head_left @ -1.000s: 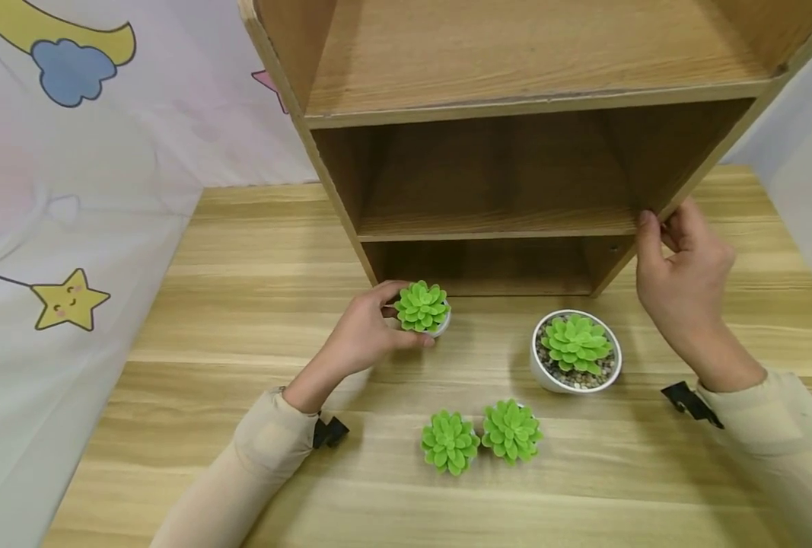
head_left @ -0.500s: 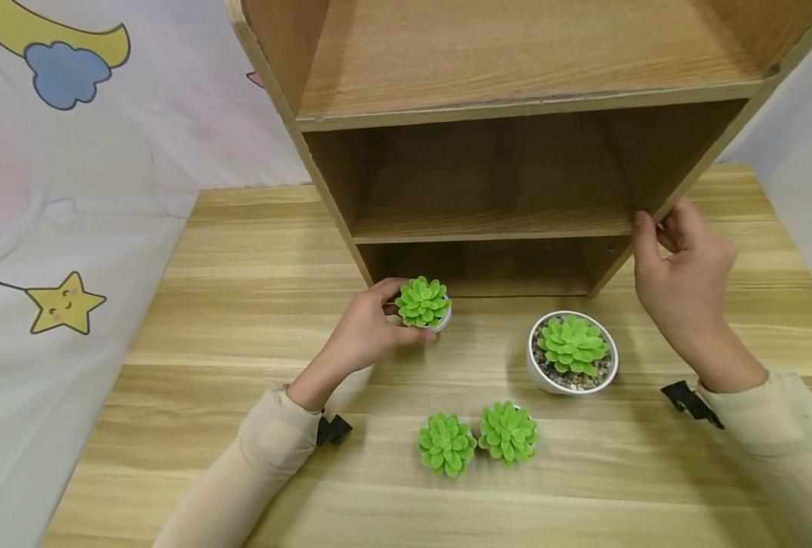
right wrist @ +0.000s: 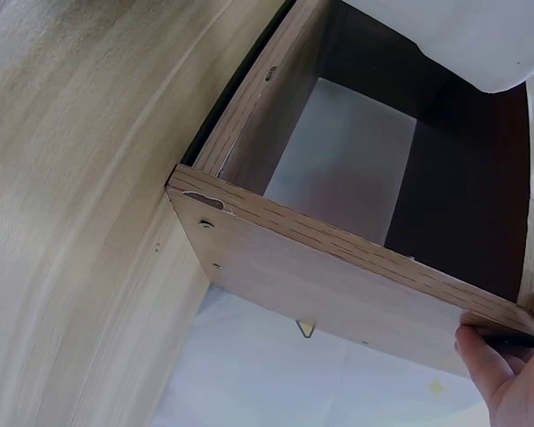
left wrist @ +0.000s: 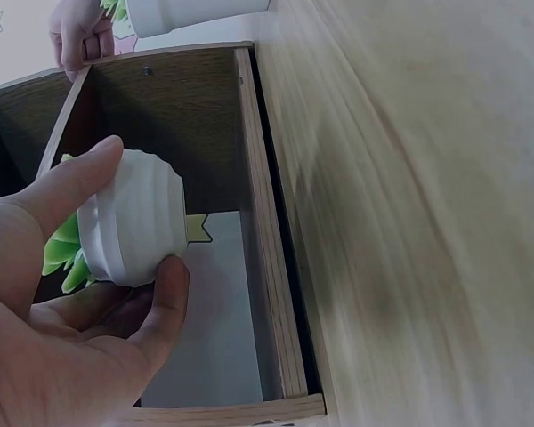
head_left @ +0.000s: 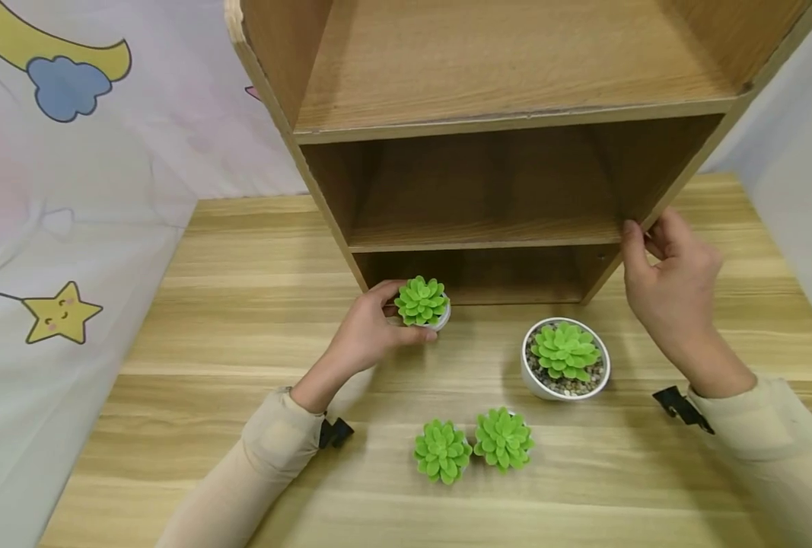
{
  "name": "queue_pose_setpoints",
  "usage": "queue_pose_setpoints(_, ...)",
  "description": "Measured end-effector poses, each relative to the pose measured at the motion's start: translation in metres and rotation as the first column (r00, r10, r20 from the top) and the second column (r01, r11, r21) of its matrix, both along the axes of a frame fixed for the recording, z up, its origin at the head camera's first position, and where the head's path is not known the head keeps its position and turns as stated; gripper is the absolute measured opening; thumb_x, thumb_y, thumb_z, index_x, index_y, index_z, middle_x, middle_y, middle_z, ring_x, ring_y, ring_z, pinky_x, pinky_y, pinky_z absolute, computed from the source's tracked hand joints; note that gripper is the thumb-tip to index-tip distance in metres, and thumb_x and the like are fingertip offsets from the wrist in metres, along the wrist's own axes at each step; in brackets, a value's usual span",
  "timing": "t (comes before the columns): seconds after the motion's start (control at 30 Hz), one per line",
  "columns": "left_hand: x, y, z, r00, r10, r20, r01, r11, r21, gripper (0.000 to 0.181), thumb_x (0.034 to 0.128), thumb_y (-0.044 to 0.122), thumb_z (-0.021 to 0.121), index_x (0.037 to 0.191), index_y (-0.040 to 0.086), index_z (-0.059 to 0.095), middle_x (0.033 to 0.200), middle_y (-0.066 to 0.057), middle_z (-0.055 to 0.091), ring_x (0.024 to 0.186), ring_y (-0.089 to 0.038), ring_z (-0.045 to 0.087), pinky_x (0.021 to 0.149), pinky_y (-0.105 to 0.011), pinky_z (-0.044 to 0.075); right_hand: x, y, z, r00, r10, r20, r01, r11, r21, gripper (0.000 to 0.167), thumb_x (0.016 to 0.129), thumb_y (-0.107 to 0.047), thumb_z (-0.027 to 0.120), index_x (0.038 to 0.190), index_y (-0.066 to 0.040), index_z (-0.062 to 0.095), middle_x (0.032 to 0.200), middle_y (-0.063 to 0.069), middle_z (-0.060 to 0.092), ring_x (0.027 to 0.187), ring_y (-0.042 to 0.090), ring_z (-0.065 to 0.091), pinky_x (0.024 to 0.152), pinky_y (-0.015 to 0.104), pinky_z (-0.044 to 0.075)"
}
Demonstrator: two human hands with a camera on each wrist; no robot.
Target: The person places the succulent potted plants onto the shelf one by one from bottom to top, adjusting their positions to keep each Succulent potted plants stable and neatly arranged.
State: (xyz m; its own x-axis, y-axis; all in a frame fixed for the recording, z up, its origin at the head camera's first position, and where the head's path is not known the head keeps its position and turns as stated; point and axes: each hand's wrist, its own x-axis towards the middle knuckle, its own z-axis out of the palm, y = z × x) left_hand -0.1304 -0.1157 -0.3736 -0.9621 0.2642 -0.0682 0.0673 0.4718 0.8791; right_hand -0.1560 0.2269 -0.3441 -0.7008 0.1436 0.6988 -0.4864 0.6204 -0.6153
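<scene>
1. The left hand point(head_left: 371, 327) is partly closed, thumb and fingers curled around the white pot of a small plant point(head_left: 421, 301).
2. That small plant is just in front of the lower left part of the wooden shelf point(head_left: 515, 122), by its bottom compartment; the left wrist view shows the pot's base raised off the table point(head_left: 241, 304).
3. The right hand point(head_left: 676, 278) is also partly closed, pinching the shelf's right side edge, thumb in front, near the end of the middle board.
4. Between the hands, nearer the right one, a bigger potted plant point(head_left: 565, 358) with pebbles stands upright on the table.
5. Closer to the person, two more green plants, a left one point(head_left: 442, 451) and a right one point(head_left: 504, 440), sit side by side.
6. Beyond the table's left edge hangs a pale printed cloth point(head_left: 173, 114).
</scene>
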Motion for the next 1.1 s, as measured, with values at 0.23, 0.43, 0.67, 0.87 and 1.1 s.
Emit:
queue_pose_setpoints(0.23,-0.003,0.003,-0.001,1.0,0.0,-0.022,0.0,1.0,0.029,0.072,0.0694,0.018,0.092,0.131,0.003,0.058,0.121,-0.005,0.059,0.103,-0.021,0.063,0.088,-0.036,0.053,-0.001,0.001,-0.002,1.0,-0.005,-0.017,0.005,1.0,0.001,0.016,0.091,0.006,0.059,0.104,0.013,0.067,0.099,0.019,0.071,0.092,0.01,0.068,0.076,0.012,0.049)
queue_pose_setpoints(0.43,-0.008,0.006,0.001,0.999,0.013,-0.037,-0.012,1.0,0.016,0.073,0.0693,0.019,0.092,0.131,0.003,0.058,0.119,-0.005,0.057,0.104,-0.02,0.062,0.088,-0.036,0.052,-0.001,0.002,-0.001,1.0,-0.001,-0.018,0.001,1.0,-0.012,0.017,0.091,0.006,0.059,0.104,0.012,0.068,0.098,0.019,0.071,0.092,0.013,0.068,0.077,0.013,0.05)
queue_pose_setpoints(0.67,-0.009,0.006,0.0,0.999,0.031,-0.033,-0.032,0.999,-0.021,0.072,0.0705,0.021,0.091,0.132,0.004,0.058,0.122,-0.007,0.056,0.107,-0.021,0.06,0.09,-0.037,0.051,-0.001,0.0,-0.001,1.0,0.012,-0.011,-0.012,1.0,-0.022,0.018,0.091,0.007,0.059,0.106,0.011,0.068,0.1,0.019,0.07,0.096,0.008,0.067,0.079,0.015,0.05)
queue_pose_setpoints(0.87,-0.015,0.006,-0.003,0.999,0.024,-0.031,-0.027,0.995,-0.092,0.072,0.0715,0.027,0.09,0.132,0.005,0.058,0.121,-0.006,0.057,0.103,-0.019,0.06,0.086,-0.034,0.051,-0.002,-0.001,-0.001,1.0,0.017,-0.014,-0.017,1.0,-0.024,0.019,0.091,0.007,0.059,0.107,0.011,0.068,0.101,0.018,0.07,0.097,0.003,0.065,0.079,0.015,0.051)
queue_pose_setpoints(1.1,-0.021,0.009,-0.004,1.0,0.013,-0.004,-0.013,0.991,-0.132,0.073,0.0722,0.03,0.09,0.132,0.004,0.057,0.117,-0.006,0.058,0.095,-0.019,0.062,0.078,-0.034,0.053,-0.002,0.002,-0.004,1.0,0.003,-0.022,-0.003,1.0,-0.014,0.018,0.091,0.006,0.059,0.106,0.01,0.069,0.1,0.017,0.071,0.095,0.011,0.067,0.078,0.014,0.05)
